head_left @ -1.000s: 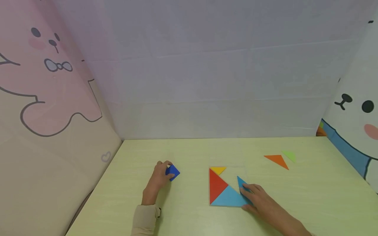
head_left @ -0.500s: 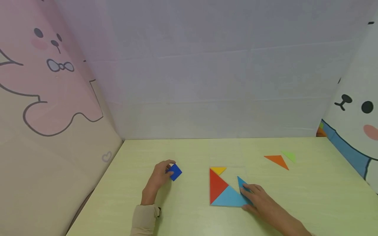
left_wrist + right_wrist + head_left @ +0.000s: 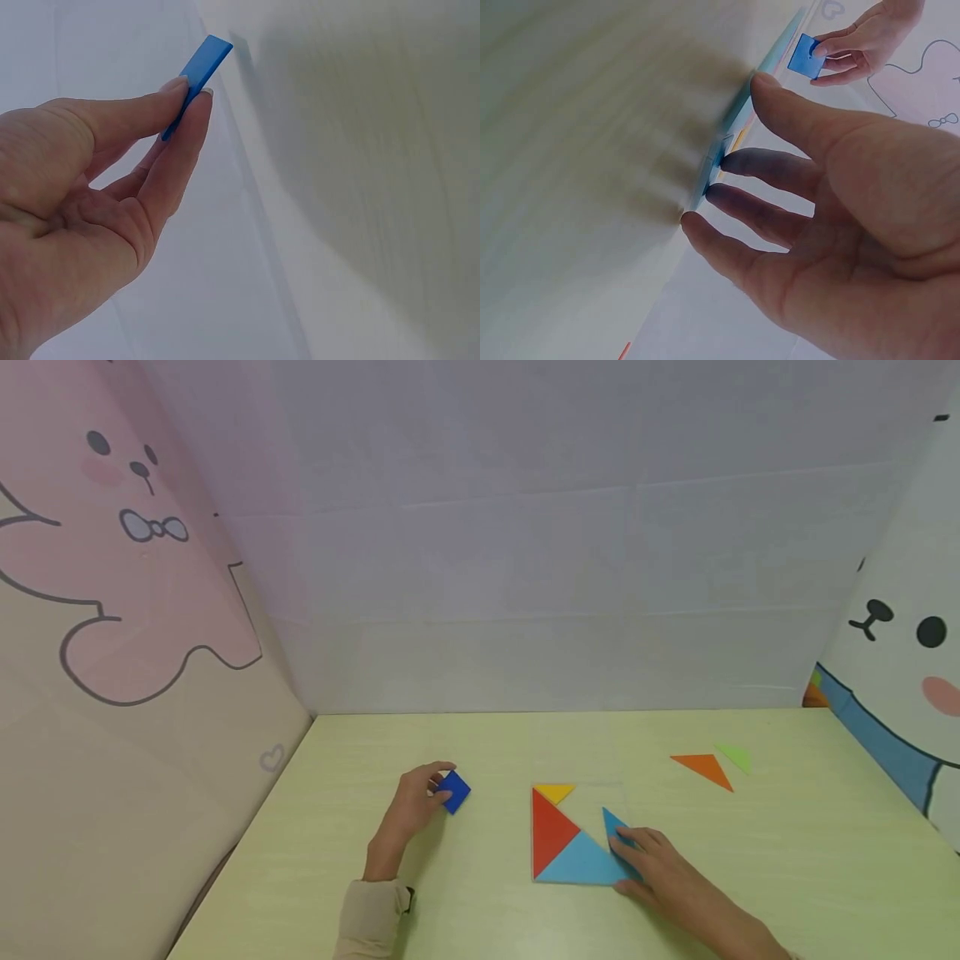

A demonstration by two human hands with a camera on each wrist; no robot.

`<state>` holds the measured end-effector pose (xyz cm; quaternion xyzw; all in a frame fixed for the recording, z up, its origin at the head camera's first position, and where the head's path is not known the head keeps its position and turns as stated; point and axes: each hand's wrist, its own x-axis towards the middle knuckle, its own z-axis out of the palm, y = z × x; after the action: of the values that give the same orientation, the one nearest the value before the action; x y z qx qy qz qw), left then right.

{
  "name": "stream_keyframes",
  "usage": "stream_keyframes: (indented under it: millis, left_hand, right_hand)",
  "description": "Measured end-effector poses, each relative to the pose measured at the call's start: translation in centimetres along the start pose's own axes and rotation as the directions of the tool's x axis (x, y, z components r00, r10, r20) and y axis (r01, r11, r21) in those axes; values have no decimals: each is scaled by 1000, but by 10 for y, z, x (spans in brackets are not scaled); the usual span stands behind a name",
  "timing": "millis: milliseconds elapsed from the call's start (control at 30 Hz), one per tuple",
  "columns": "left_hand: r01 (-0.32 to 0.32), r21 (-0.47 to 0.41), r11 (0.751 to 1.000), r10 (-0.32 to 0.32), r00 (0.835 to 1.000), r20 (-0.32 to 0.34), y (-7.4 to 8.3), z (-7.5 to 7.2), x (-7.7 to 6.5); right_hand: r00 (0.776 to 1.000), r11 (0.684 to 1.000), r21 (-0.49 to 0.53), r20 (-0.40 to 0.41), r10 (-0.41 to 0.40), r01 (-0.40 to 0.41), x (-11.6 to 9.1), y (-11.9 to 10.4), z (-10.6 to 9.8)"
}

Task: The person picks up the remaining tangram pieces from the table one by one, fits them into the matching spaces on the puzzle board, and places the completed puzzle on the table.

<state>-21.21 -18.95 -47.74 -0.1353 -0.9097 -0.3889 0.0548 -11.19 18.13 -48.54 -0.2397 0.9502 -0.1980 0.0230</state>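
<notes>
My left hand (image 3: 414,802) pinches a dark blue square tangram tile (image 3: 454,792) between thumb and fingers, raised off the table in the left wrist view. My right hand (image 3: 660,868) rests its fingertips on a blue tile (image 3: 613,823), partly hidden beneath them; its full shape cannot be made out. Its thumb touches the right corner of a large light blue triangle (image 3: 579,863). A red triangle (image 3: 551,832) lies against that triangle's left side, and a small yellow triangle (image 3: 555,792) sits at the red one's top.
Toward the back right of the pale table (image 3: 810,860) lie an orange triangle (image 3: 708,769) and a small light green triangle (image 3: 737,757), close together. A pale cloth wall (image 3: 480,660) stands behind the table, with printed cloth on both sides.
My left hand has moved a little to the right and away from me with the square tile, which shows more fully. The right hand and the tiles on the table stay put.
</notes>
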Motion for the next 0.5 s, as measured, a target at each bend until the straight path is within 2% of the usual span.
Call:
stream_keyframes:
  millis: [300,500]
  left_hand:
    - [-23,-43,999,23,1000,15,9,12,4]
    - [-61,-54,997,62,998,30,17,21,10]
  right_hand:
    - [1000,1000,-7,4,-7,7,0,0,-1]
    - [1000,1000,-20,3,-6,6,0,-3,-2]
